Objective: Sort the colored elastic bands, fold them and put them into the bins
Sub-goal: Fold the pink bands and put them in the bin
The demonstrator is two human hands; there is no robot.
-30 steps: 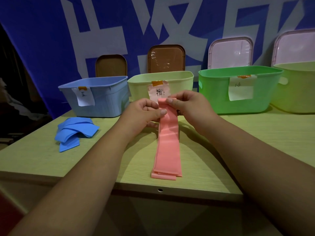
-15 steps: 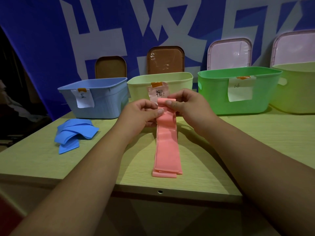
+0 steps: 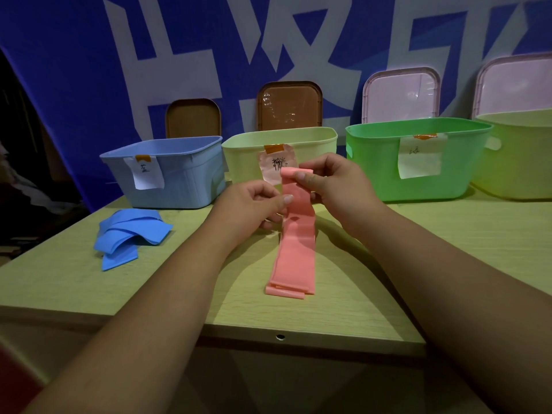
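Far left, about 9 o'clock: loose heap of blue bands (image 3: 128, 234) on the desk (image 3: 65, 282), well apart from both hands, blue bin (image 3: 185, 177) just behind at 10.

Dead centre: left hand (image 3: 254, 204) pinching the left edge of the pink band (image 3: 295, 249) a little below its top, right hand (image 3: 337, 186) pinching the top end itself, turned over at 12. So both hands clamped on the same band, close together, right one slightly higher and farther out.

Long axis straight 12 to 6, far end lifted, near end flat on the desk in loose layers at 6. Looks like mid-fold; probably needs that top end brought down toward 6.

Pale yellow bin (image 3: 316, 144) right behind the hands at 12, pinkish label (image 3: 276, 168) on its front, likely the drop spot. Green bin (image 3: 373, 174) at 2, yellow-green bin (image 3: 519, 168) at 3.

Lids (image 3: 289, 106) propped against a blue banner (image 3: 74, 70) at the back. Dim room, pale wood-look desk.
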